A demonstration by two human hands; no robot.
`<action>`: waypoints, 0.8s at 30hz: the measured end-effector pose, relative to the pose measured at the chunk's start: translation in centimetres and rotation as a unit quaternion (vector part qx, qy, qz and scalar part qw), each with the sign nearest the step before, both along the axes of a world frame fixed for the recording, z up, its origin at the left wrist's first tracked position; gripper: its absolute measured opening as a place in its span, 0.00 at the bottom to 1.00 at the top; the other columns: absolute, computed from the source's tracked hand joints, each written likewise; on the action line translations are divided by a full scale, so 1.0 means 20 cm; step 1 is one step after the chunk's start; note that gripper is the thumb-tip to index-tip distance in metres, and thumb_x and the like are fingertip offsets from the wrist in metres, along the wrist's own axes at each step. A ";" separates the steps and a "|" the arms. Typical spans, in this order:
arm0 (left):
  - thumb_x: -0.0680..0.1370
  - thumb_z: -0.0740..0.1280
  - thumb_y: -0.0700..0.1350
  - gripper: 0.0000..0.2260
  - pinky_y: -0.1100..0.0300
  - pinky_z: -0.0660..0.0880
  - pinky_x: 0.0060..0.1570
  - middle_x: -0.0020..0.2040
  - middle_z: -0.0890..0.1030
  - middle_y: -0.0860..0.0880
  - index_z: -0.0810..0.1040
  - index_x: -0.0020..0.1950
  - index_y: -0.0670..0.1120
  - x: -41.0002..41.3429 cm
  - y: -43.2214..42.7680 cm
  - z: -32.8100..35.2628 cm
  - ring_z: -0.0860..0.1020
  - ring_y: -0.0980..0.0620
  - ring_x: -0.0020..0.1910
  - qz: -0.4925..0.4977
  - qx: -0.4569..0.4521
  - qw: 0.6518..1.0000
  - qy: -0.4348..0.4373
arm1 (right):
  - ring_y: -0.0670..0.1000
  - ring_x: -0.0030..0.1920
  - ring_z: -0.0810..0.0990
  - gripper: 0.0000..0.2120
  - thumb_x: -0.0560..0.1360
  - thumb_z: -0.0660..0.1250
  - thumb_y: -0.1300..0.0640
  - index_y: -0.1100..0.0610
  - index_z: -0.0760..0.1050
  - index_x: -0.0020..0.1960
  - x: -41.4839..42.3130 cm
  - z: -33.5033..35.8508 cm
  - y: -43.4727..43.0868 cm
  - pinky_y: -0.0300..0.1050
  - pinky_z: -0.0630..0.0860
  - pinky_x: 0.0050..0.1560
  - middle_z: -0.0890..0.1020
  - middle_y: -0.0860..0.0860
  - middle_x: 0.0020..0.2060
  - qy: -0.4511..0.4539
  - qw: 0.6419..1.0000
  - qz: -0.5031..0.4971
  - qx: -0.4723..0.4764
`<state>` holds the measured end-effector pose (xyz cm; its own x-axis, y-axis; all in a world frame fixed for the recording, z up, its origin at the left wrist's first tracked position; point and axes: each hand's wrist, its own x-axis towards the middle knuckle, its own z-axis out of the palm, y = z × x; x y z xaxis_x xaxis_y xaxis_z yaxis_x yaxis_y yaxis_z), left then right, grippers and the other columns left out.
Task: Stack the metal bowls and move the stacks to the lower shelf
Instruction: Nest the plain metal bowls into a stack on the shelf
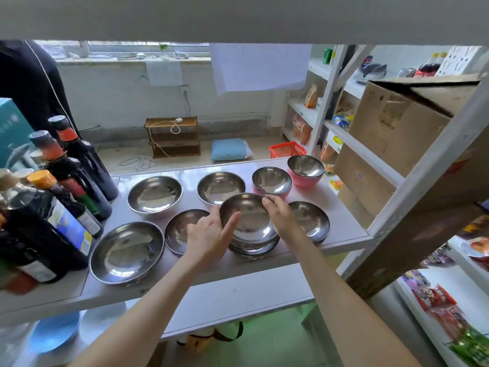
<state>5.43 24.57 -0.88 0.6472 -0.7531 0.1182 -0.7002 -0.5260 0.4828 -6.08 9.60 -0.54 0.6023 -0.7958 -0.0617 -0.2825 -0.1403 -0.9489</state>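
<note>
Held bowl (248, 218): metal, tilted toward the person, sitting in the top of a short stack (254, 247) of like bowls near the front edge of the shelf (341, 234). Left hand (209, 239) grips its near-left rim, thumb inside, fingers outside. Right hand (280, 215) grips its far-right rim, fingertips curled over the edge. Both hands clamped on this one bowl.

Positions relative to the held bowl:
- Just left, partly behind the left hand: a single metal bowl (180, 229).
- Farther left, at the shelf front: the largest bowl (127, 251).
- Behind and left: wide bowl (154, 194).
- Directly behind: bowl (221, 187), its rim just beside the held one.
- Behind and right: two pink-sided bowls, near one (272, 181), far one (305, 169).
- Just right, past the right wrist: bowl (311, 219).
- Well left: a cluster of dark sauce bottles (66, 186).
- Right, beyond the shelf upright: cardboard boxes (391, 123).
</note>
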 end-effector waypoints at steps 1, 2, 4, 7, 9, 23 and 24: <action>0.69 0.39 0.74 0.39 0.46 0.62 0.55 0.48 0.81 0.45 0.66 0.65 0.49 -0.01 0.00 -0.02 0.76 0.42 0.55 0.003 -0.002 1.000 -0.003 | 0.47 0.59 0.74 0.18 0.79 0.58 0.47 0.53 0.74 0.64 -0.01 -0.02 0.00 0.40 0.67 0.54 0.78 0.46 0.56 0.016 1.000 -0.002 -0.013; 0.69 0.39 0.74 0.39 0.46 0.63 0.54 0.48 0.81 0.45 0.66 0.66 0.49 -0.02 0.01 -0.03 0.76 0.42 0.55 0.006 -0.002 1.000 -0.006 | 0.47 0.58 0.73 0.18 0.79 0.58 0.46 0.52 0.73 0.65 -0.01 -0.03 0.00 0.39 0.66 0.52 0.78 0.46 0.56 0.031 0.999 -0.006 -0.024; 0.70 0.39 0.74 0.41 0.46 0.63 0.55 0.49 0.81 0.45 0.66 0.69 0.48 -0.04 0.01 -0.05 0.76 0.42 0.55 0.013 0.002 1.000 -0.020 | 0.50 0.60 0.74 0.18 0.79 0.57 0.46 0.52 0.73 0.65 -0.02 -0.05 -0.01 0.45 0.68 0.60 0.79 0.48 0.58 0.041 0.998 -0.009 -0.042; 0.70 0.38 0.73 0.42 0.46 0.64 0.53 0.50 0.81 0.44 0.67 0.68 0.45 -0.04 0.00 -0.06 0.75 0.43 0.54 0.018 0.010 0.998 -0.052 | 0.54 0.64 0.72 0.18 0.80 0.55 0.45 0.51 0.72 0.65 -0.01 -0.07 -0.02 0.57 0.58 0.71 0.80 0.52 0.59 0.092 0.991 -0.004 -0.095; 0.71 0.38 0.72 0.43 0.46 0.65 0.51 0.51 0.81 0.43 0.67 0.68 0.42 -0.04 -0.01 -0.07 0.75 0.43 0.53 0.011 0.025 0.997 -0.075 | 0.53 0.66 0.71 0.19 0.80 0.53 0.44 0.51 0.71 0.65 -0.02 -0.08 -0.02 0.59 0.50 0.74 0.80 0.51 0.60 0.127 0.983 0.010 -0.130; 0.71 0.36 0.72 0.44 0.49 0.66 0.47 0.54 0.77 0.45 0.67 0.70 0.43 -0.01 0.04 0.00 0.73 0.44 0.53 0.015 0.107 0.974 -0.198 | 0.52 0.75 0.59 0.30 0.78 0.54 0.40 0.55 0.59 0.75 -0.09 -0.04 -0.01 0.59 0.43 0.73 0.67 0.53 0.73 0.238 0.930 0.043 -0.277; 0.72 0.37 0.71 0.43 0.49 0.66 0.47 0.55 0.78 0.45 0.67 0.71 0.43 0.00 0.05 0.02 0.74 0.44 0.54 0.013 0.104 0.974 -0.200 | 0.52 0.75 0.59 0.31 0.78 0.54 0.40 0.54 0.59 0.75 -0.11 -0.02 -0.01 0.59 0.44 0.73 0.66 0.53 0.73 0.242 0.924 0.043 -0.292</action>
<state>5.37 25.63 -0.47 0.5999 -0.7715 0.2118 -0.7954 -0.6036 0.0542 -8.23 9.44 -0.94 0.6793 -0.7289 0.0848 -0.6184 -0.6308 -0.4687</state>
